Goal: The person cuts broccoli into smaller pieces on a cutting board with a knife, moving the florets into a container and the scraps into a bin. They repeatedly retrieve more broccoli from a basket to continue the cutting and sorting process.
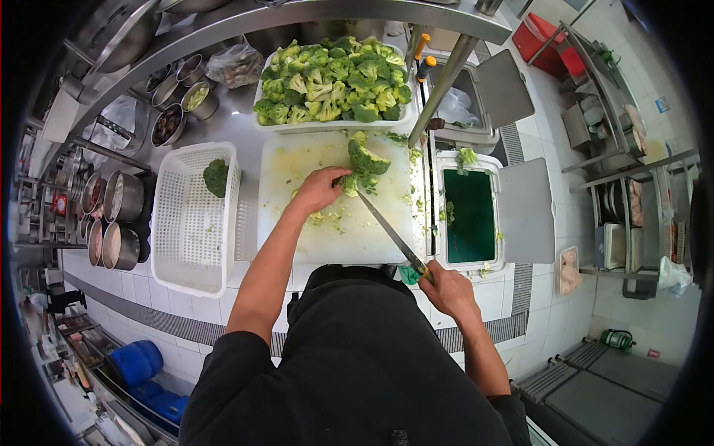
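On the white cutting board (297,238) lies a broccoli head (367,160), partly cut, with small green crumbs scattered around it. My left hand (318,190) is closed on the broccoli's near left side; the fingertips are partly hidden against it. In my right hand (449,291) is a long kitchen knife (390,233), gripped by its yellowish handle beyond the board's near right corner. Its blade slants up to the left, and the tip touches or nearly touches the broccoli's lower part.
Behind the board stands a white tub (327,127) heaped with broccoli florets (327,82). A white perforated basket (186,245) with one broccoli piece (216,178) sits at left. To the right is a bin with a green inside (470,215). A metal shelf edge (327,10) spans overhead.
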A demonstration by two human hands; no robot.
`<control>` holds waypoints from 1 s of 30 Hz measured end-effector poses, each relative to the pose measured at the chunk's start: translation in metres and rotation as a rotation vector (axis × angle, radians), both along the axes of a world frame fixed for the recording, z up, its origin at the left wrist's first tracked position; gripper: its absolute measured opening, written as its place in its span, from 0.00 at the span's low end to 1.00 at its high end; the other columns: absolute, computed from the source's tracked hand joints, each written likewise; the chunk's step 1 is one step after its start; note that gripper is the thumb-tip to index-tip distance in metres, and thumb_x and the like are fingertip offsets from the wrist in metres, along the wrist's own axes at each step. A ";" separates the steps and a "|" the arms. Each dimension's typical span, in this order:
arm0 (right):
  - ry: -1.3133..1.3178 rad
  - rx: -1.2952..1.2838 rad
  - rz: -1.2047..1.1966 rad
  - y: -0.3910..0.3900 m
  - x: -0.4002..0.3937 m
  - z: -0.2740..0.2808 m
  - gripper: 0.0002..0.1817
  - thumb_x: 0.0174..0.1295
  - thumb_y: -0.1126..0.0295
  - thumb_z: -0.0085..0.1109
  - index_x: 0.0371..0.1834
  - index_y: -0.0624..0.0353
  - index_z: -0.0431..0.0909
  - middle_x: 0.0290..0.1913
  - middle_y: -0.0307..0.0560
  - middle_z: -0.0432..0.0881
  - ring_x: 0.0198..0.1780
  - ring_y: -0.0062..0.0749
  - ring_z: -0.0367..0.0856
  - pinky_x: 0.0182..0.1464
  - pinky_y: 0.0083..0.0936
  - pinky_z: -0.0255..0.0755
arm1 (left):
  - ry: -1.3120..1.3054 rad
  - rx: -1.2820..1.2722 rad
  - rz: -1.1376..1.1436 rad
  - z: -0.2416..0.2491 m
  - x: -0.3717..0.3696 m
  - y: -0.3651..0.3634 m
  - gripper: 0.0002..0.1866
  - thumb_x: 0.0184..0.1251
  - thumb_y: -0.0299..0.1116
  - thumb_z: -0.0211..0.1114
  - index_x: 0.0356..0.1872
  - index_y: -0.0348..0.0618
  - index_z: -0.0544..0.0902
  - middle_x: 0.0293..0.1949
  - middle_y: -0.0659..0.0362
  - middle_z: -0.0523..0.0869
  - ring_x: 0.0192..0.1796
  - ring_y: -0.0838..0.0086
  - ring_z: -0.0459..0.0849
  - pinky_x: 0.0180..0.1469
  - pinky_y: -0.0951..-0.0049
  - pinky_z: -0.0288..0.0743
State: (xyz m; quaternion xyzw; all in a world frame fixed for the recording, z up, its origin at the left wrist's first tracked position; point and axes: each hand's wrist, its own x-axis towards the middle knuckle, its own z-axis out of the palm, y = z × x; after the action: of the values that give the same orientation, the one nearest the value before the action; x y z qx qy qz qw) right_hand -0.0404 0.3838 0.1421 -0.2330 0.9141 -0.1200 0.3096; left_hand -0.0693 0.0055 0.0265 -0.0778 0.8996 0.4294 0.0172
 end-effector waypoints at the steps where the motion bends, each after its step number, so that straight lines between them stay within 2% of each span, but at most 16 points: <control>1: -0.001 0.000 -0.001 0.000 0.001 0.000 0.16 0.71 0.55 0.59 0.49 0.56 0.76 0.32 0.62 0.87 0.39 0.64 0.87 0.43 0.57 0.77 | -0.001 0.000 -0.001 -0.001 0.000 -0.001 0.22 0.67 0.30 0.67 0.63 0.47 0.87 0.54 0.49 0.90 0.49 0.61 0.88 0.56 0.64 0.82; 3: 0.004 -0.012 -0.008 0.001 0.001 0.001 0.16 0.71 0.54 0.59 0.49 0.56 0.76 0.32 0.62 0.87 0.39 0.64 0.87 0.43 0.57 0.77 | -0.019 -0.109 -0.038 -0.001 -0.004 -0.002 0.22 0.66 0.32 0.68 0.62 0.47 0.87 0.50 0.48 0.91 0.45 0.60 0.89 0.54 0.64 0.82; 6: 0.013 -0.021 -0.012 0.001 0.003 0.004 0.16 0.71 0.55 0.60 0.49 0.56 0.76 0.32 0.61 0.87 0.39 0.64 0.87 0.43 0.58 0.77 | -0.137 -0.109 -0.067 0.016 -0.007 -0.006 0.22 0.65 0.34 0.69 0.61 0.46 0.87 0.47 0.49 0.91 0.42 0.61 0.88 0.51 0.64 0.82; 12: 0.057 -0.029 0.031 -0.003 -0.001 -0.001 0.15 0.70 0.57 0.61 0.48 0.56 0.76 0.31 0.60 0.87 0.37 0.63 0.87 0.42 0.57 0.77 | -0.128 0.007 0.028 0.017 -0.011 -0.004 0.19 0.65 0.36 0.71 0.55 0.43 0.89 0.41 0.50 0.91 0.39 0.63 0.88 0.47 0.64 0.82; 21: 0.089 -0.041 0.088 -0.015 -0.009 -0.001 0.15 0.71 0.58 0.60 0.47 0.57 0.74 0.31 0.61 0.87 0.37 0.62 0.87 0.41 0.57 0.78 | -0.012 0.011 0.043 0.005 -0.007 -0.001 0.13 0.67 0.30 0.70 0.52 0.43 0.91 0.44 0.53 0.88 0.44 0.63 0.86 0.51 0.64 0.80; 27: 0.100 -0.088 0.123 -0.028 -0.007 -0.061 0.15 0.72 0.59 0.59 0.47 0.60 0.72 0.31 0.63 0.87 0.37 0.63 0.88 0.42 0.57 0.80 | -0.032 -0.040 0.043 0.001 -0.008 -0.001 0.14 0.67 0.29 0.70 0.52 0.44 0.91 0.42 0.53 0.86 0.45 0.60 0.86 0.52 0.64 0.80; 30: 0.069 -0.058 0.115 -0.032 -0.013 -0.055 0.15 0.72 0.59 0.59 0.47 0.60 0.72 0.33 0.62 0.87 0.39 0.62 0.88 0.44 0.57 0.80 | -0.036 -0.027 0.044 0.006 -0.007 -0.002 0.15 0.67 0.29 0.70 0.53 0.45 0.91 0.44 0.53 0.87 0.45 0.61 0.86 0.52 0.65 0.80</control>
State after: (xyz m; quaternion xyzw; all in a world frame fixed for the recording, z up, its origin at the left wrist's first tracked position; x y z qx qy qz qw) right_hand -0.0537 0.3521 0.0872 -0.2978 0.9055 -0.1203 0.2775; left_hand -0.0760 0.0036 0.0323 -0.1056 0.9028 0.4162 0.0230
